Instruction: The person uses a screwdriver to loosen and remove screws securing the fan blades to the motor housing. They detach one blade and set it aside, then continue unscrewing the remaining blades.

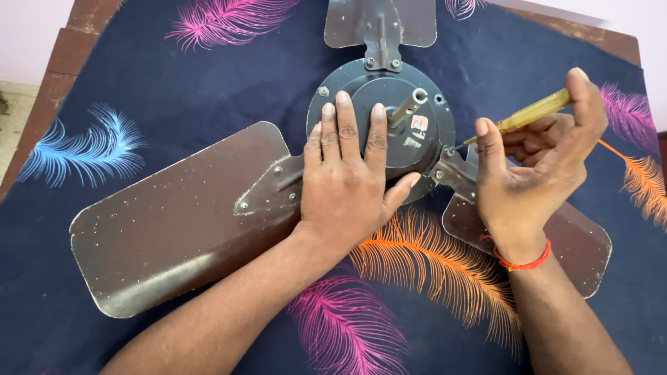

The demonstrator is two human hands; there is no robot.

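Your left hand [345, 182] lies spread flat on the fan hub [381, 121] mid-cloth; your right hand [535, 163] pinches the screwdriver [520, 118], its shaft angling left-down to the hub's right-edge screw.

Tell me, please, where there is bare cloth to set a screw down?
Free cloth between left blade and top blade; more below, between both forearms. Crowded at the hub, under left hand, right hand and screwdriver.
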